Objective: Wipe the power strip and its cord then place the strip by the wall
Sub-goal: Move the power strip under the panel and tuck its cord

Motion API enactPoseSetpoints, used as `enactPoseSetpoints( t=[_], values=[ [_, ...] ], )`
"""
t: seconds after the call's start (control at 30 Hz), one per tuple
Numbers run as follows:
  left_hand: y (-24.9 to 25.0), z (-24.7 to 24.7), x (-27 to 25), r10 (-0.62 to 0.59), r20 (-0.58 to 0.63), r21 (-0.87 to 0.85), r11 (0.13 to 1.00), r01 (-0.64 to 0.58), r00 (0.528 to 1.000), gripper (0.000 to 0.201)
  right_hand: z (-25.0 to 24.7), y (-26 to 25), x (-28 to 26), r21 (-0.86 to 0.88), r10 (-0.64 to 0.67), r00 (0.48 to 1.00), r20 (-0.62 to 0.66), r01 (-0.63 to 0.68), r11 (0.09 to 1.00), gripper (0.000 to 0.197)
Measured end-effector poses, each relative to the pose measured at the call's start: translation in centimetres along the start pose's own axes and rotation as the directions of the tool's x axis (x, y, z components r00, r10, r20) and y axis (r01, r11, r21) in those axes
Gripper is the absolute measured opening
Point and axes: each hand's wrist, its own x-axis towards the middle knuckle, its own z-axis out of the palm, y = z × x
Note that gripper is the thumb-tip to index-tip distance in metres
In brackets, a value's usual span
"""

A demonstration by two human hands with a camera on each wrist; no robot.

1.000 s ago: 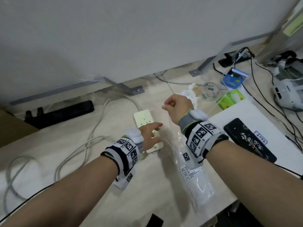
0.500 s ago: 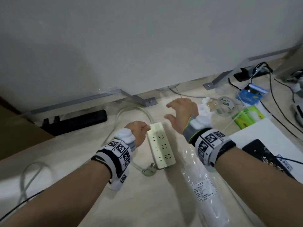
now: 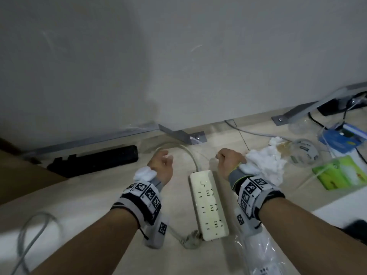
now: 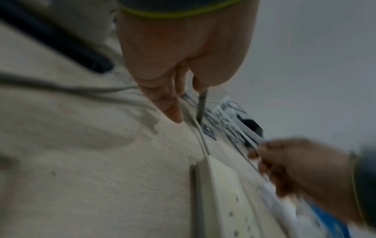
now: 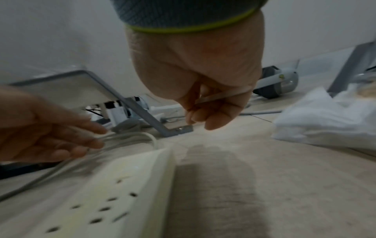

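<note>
White six-outlet power strip (image 3: 208,205) flat on the wood-look floor, sockets up, long axis running from the near edge toward the wall (image 3: 178,66), cord end farthest away. Cord (image 3: 190,155) leaving that far end, arcing left and back toward the near side; plug (image 3: 190,240) lying just beside the strip's near left corner. Left hand (image 3: 161,166) left of the strip's far end, fingers loosely curled, tips at the cord loop in the right wrist view; cannot tell whether pinching it or only touching. Right hand (image 3: 230,162) just right of the far end, clenched, with what looks like a thin pale strip between the fingers (image 5: 203,112); its identity unclear. Crumpled white tissue (image 3: 266,163) on the floor against the right wrist, not gripped. Black power strip (image 3: 95,160) at the wall's foot to the left. Judgement: strip between both hands, right marginally nearer; a forward push along the long axis would bring it to the wall.
</note>
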Motion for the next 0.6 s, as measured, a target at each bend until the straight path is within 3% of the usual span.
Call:
enactPoseSetpoints(
  t=[0.07,0.1,0.13,0.17,0.2,0.23,0.27,0.3,0.33,0.37,0.43,0.53,0.6],
  values=[
    [-0.3,0.4,2.0,-0.219,-0.028,-0.373,0.907,0.193,0.975,0.032,0.1,0.3,1.9,-0.013,0.105,0.994,0.011,-0.105,0.994,0.028],
    [-0.5,0.6,3.1,-0.284,-0.037,-0.486,0.843,0.231,0.958,0.029,0.2,0.1,2.8,-0.018,0.14,0.99,0.016,-0.14,0.99,0.029],
    [-0.6,0.4,3.7,-0.274,-0.106,-0.456,0.867,0.198,0.956,0.027,0.2,-0.2,3.3,-0.016,0.155,0.988,0.019,-0.155,0.988,0.03],
    [-0.7,0.1,4.2,-0.17,-0.209,-0.279,0.954,0.108,0.963,0.032,0.3,-0.6,3.9,0.004,0.148,0.989,0.023,-0.149,0.989,0.029],
    [-0.8,-0.1,4.7,-0.013,-0.261,0.024,1.0,0.02,0.965,0.038,0.4,-1.1,4.7,0.02,0.137,0.99,0.016,-0.137,0.99,0.029],
    [-0.9,-0.5,4.9,0.129,-0.24,0.325,0.945,-0.045,0.962,0.04,0.3,-2.0,5.6,0.019,0.131,0.991,0.005,-0.131,0.991,0.028],
    [-1.0,-0.8,5.2,0.221,-0.175,0.55,0.83,-0.091,0.96,0.04,0.3,-2.6,6.2,-0.002,0.13,0.991,0.017,-0.13,0.992,0.029],
    [-1.1,-1.1,5.2,0.238,-0.122,0.689,0.719,-0.09,0.964,0.039,0.0,-3.4,6.6,-0.023,0.121,0.992,0.045,-0.12,0.993,0.029],
    [-0.7,-1.5,5.2,0.238,-0.082,0.74,0.665,-0.101,0.968,0.036,-0.1,-4.1,6.9,-0.037,0.095,0.993,0.065,-0.092,0.995,0.03],
    [-0.8,-1.6,5.5,0.225,-0.037,0.727,0.675,-0.129,0.974,0.032,-0.1,-4.8,7.0,-0.046,0.046,0.996,0.074,-0.043,0.998,0.03],
    [-0.8,-1.4,6.0,0.26,0.005,0.491,0.841,-0.228,0.966,0.023,0.5,-5.4,7.0,-0.012,-0.089,0.995,0.055,0.09,0.996,0.033],
    [-0.6,-0.5,5.9,0.387,-0.052,0.326,0.878,-0.35,0.921,0.017,1.1,-6.1,6.5,0.054,-0.239,0.967,0.087,0.235,0.97,0.075],
    [-0.1,-0.1,6.0,0.368,-0.029,0.227,0.908,-0.352,0.929,0.015,1.1,-7.1,7.1,-0.058,-0.265,0.942,0.204,0.282,0.958,0.088]
  ],
)
